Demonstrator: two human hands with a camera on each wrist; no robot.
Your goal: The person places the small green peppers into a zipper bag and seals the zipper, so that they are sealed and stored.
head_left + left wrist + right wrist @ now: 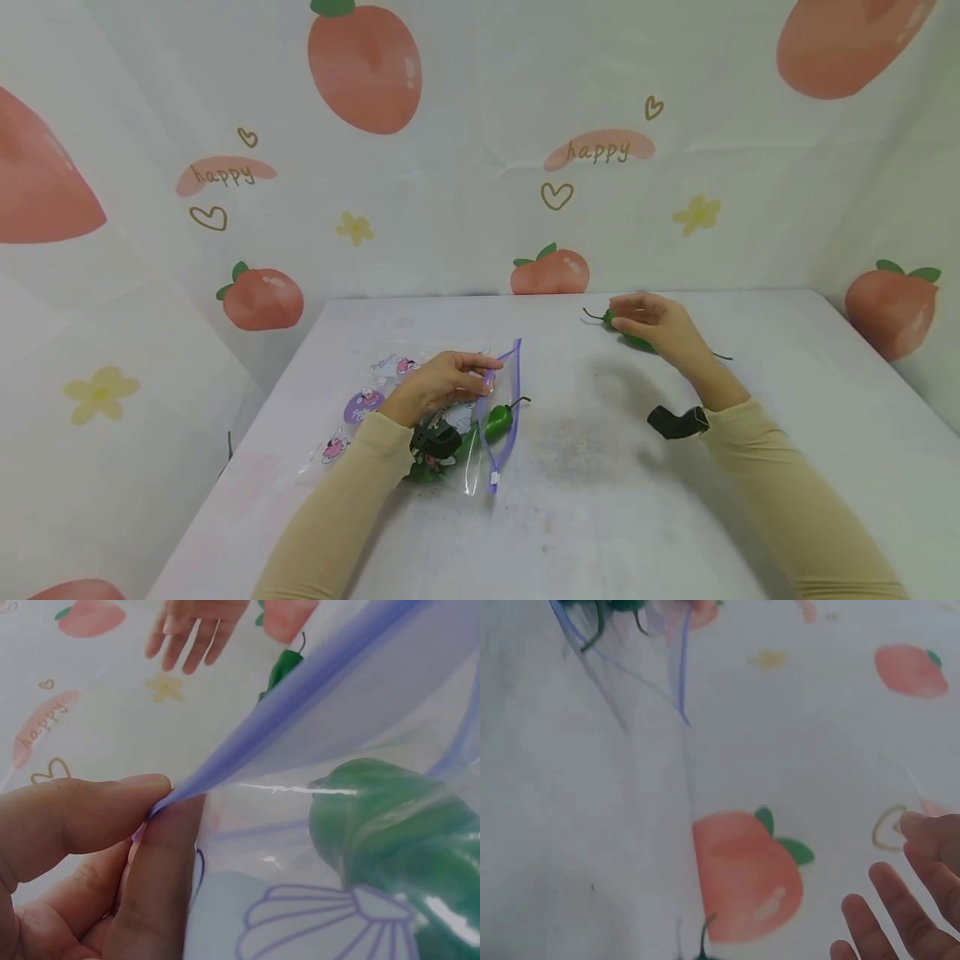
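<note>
My left hand (442, 385) pinches the purple rim of a clear printed zip bag (365, 408) between thumb and fingers; the left wrist view shows the edge (225, 766) caught there. The bag lies on the left of the table, its mouth parted toward the right. Inside are green peppers, one (497, 424) with its stem poking past the rim. My right hand (658, 327), fingers apart and holding nothing, hovers at the table's back right. Beneath it lie more green peppers (636, 342), partly hidden by the hand. A purple slider (494, 478) sits at the rim's near end.
A white table (585, 533) carries everything, with a faint grey smudge (577, 450) near its middle. Behind and beside it hangs a pale cloth backdrop (465, 167) printed with peaches, hearts and flowers. Black camera mounts (677, 422) sit at both wrists.
</note>
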